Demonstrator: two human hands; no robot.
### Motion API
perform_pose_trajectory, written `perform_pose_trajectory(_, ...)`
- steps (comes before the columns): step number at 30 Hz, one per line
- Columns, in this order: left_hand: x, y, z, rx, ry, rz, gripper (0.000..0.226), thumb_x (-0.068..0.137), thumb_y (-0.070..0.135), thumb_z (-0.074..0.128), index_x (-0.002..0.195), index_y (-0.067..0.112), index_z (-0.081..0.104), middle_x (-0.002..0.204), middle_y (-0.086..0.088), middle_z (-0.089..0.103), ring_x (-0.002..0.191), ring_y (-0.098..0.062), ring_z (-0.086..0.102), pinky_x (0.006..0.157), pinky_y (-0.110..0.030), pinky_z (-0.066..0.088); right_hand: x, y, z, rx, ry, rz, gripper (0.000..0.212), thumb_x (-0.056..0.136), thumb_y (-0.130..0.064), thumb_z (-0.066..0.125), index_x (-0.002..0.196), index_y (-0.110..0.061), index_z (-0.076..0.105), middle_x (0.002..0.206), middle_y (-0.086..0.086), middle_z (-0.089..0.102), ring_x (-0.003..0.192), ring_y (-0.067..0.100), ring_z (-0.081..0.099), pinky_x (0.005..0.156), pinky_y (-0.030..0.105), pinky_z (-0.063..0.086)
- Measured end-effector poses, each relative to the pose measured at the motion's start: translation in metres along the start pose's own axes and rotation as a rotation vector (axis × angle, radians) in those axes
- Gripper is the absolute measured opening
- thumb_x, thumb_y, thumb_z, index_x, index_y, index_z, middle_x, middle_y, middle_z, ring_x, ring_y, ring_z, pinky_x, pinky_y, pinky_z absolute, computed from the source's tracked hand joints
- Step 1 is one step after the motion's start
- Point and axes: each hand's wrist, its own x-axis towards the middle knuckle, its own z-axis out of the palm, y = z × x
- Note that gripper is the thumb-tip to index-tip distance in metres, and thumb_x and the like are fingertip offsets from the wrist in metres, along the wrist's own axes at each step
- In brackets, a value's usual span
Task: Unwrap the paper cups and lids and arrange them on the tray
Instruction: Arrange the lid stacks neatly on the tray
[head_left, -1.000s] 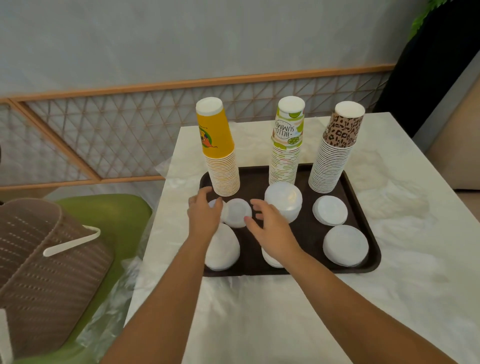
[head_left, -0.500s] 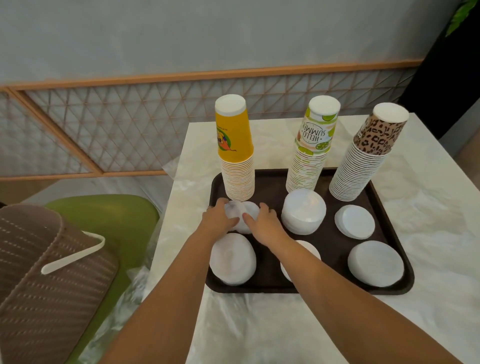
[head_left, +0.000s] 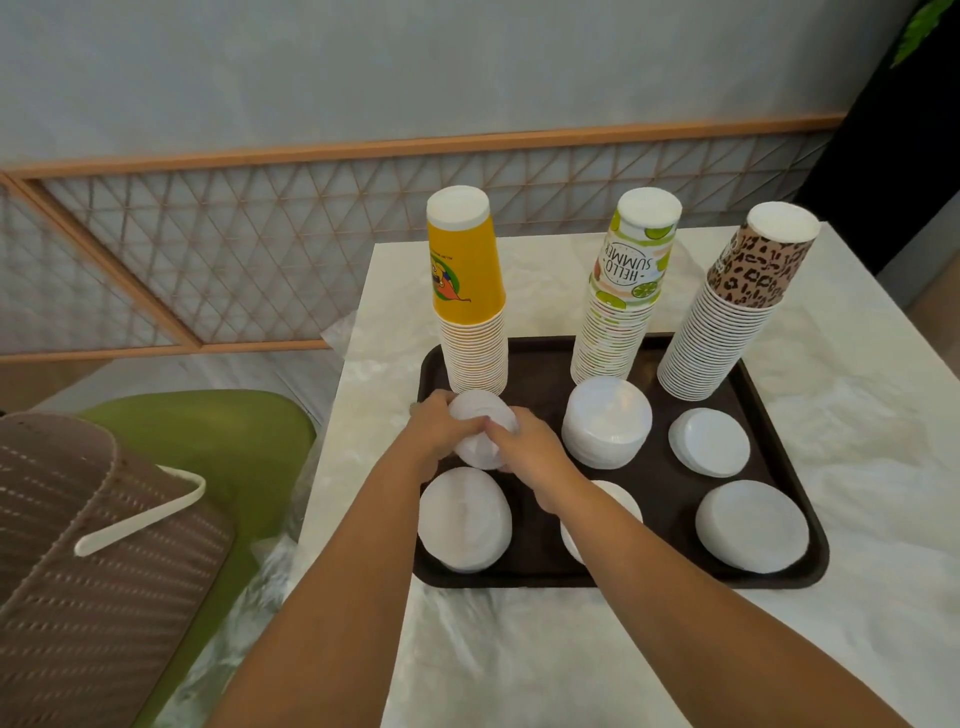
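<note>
Both hands have closed in since a second ago: the left hand (head_left: 439, 428) and right hand (head_left: 527, 447) now cup a small lid stack (head_left: 480, 434) between curled fingers, at the tray's (head_left: 779, 577) far left, just before the yellow cups (head_left: 470, 312). The arranging looks nearly done.

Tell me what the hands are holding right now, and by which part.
Both hands hold one small stack of white lids by its sides: the left hand curls round its left edge, the right hand its right. It sits on the tray.

The right forearm hides most of one lid stack (head_left: 621, 496) (front middle).
</note>
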Motion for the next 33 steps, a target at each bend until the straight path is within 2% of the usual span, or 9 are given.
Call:
perform_pose_trajectory(4, -0.015, 0.009, 0.000, -0.151, 0.042, 0.076, 0.063, 0.082, 0.026, 0.071, 0.134, 0.012, 0.039, 0.132, -0.011, 0.048, 0.118, -0.028, 0.050, 0.098, -0.044, 0.049, -0.019, -0.005, -0.013, -0.159, 0.107, -0.216, 0.048, 0.098, -0.039, 0.042, 0.140, -0.016, 0.040, 0.133, 0.009, 0.050, 0.117, 0.022, 0.053, 0.094, 0.027, 0.043)
perform_pose_trajectory(6, -0.024, 0.015, -0.001, -0.290, 0.053, 0.090, 0.059, 0.082, 0.023, 0.071, 0.132, 0.012, 0.042, 0.129, -0.010, 0.050, 0.116, -0.027, 0.051, 0.096, -0.042, 0.050, -0.030, -0.002, -0.028, -0.115, 0.301, -0.410, 0.041, 0.097, -0.031, 0.049, 0.134, -0.016, 0.048, 0.129, 0.008, 0.051, 0.116, 0.021, 0.052, 0.095, 0.025, 0.039)
perform_pose_trajectory(8, -0.032, 0.020, -0.004, -0.435, 0.084, 0.061, 0.057, 0.083, 0.020, 0.070, 0.132, 0.012, 0.042, 0.128, -0.008, 0.050, 0.117, -0.026, 0.050, 0.096, -0.043, 0.050, -0.035, 0.005, -0.049, -0.081, 0.597, -0.564, 0.038, 0.091, -0.020, 0.060, 0.127, -0.013, 0.054, 0.125, 0.010, 0.052, 0.115, 0.025, 0.049, 0.095, 0.017, 0.028)
perform_pose_trajectory(10, -0.037, 0.023, -0.006, -0.556, 0.112, 0.029, 0.056, 0.084, 0.019, 0.069, 0.132, 0.011, 0.042, 0.127, -0.007, 0.049, 0.117, -0.026, 0.050, 0.096, -0.042, 0.050, -0.029, 0.015, -0.070, -0.125, 0.769, -0.504, 0.047, 0.086, -0.018, 0.065, 0.130, -0.012, 0.050, 0.130, 0.014, 0.048, 0.120, 0.030, 0.043, 0.096, 0.020, 0.024)
perform_pose_trajectory(11, -0.038, 0.023, -0.007, -0.602, 0.119, 0.024, 0.055, 0.084, 0.019, 0.068, 0.132, 0.011, 0.042, 0.126, -0.007, 0.049, 0.117, -0.027, 0.049, 0.093, -0.041, 0.051, -0.023, 0.020, -0.079, -0.129, 0.752, -0.401, 0.052, 0.087, -0.019, 0.064, 0.135, -0.013, 0.044, 0.136, 0.015, 0.043, 0.125, 0.031, 0.039, 0.101, 0.026, 0.025)
perform_pose_trajectory(13, -0.040, 0.024, -0.009, -0.669, 0.130, 0.020, 0.053, 0.085, 0.018, 0.067, 0.130, 0.011, 0.042, 0.124, -0.006, 0.048, 0.117, -0.027, 0.049, 0.088, -0.038, 0.051, -0.010, 0.029, -0.092, -0.113, 0.585, -0.153, 0.061, 0.091, -0.025, 0.059, 0.144, -0.013, 0.030, 0.146, 0.016, 0.033, 0.132, 0.033, 0.034, 0.107, 0.040, 0.030)
perform_pose_trajectory(15, -0.041, 0.024, -0.011, -0.699, 0.145, 0.011, 0.054, 0.085, 0.018, 0.067, 0.131, 0.011, 0.041, 0.124, -0.005, 0.047, 0.116, -0.026, 0.048, 0.088, -0.039, 0.050, -0.002, 0.036, -0.095, -0.108, 0.399, 0.028, 0.063, 0.094, -0.030, 0.054, 0.147, -0.013, 0.023, 0.147, 0.015, 0.033, 0.132, 0.034, 0.037, 0.104, 0.043, 0.036)
perform_pose_trajectory(17, -0.041, 0.024, -0.012, -0.704, 0.158, -0.002, 0.057, 0.084, 0.019, 0.068, 0.134, 0.012, 0.040, 0.126, -0.005, 0.047, 0.116, -0.026, 0.048, 0.092, -0.041, 0.050, 0.000, 0.039, -0.093, -0.076, 0.307, 0.094, 0.060, 0.096, -0.032, 0.051, 0.146, -0.013, 0.023, 0.143, 0.015, 0.039, 0.127, 0.033, 0.043, 0.100, 0.043, 0.043)
perform_pose_trajectory(33, -0.047, 0.006, -0.034, -0.770, 0.205, 0.038, 0.058, 0.084, 0.019, 0.068, 0.134, 0.008, 0.040, 0.131, -0.011, 0.051, 0.117, -0.027, 0.053, 0.094, -0.042, 0.051, 0.002, -0.008, -0.004, -0.206, 0.067, -0.033, 0.056, 0.096, -0.036, 0.050, 0.143, -0.013, 0.029, 0.139, 0.015, 0.041, 0.123, 0.029, 0.047, 0.092, 0.033, 0.042)
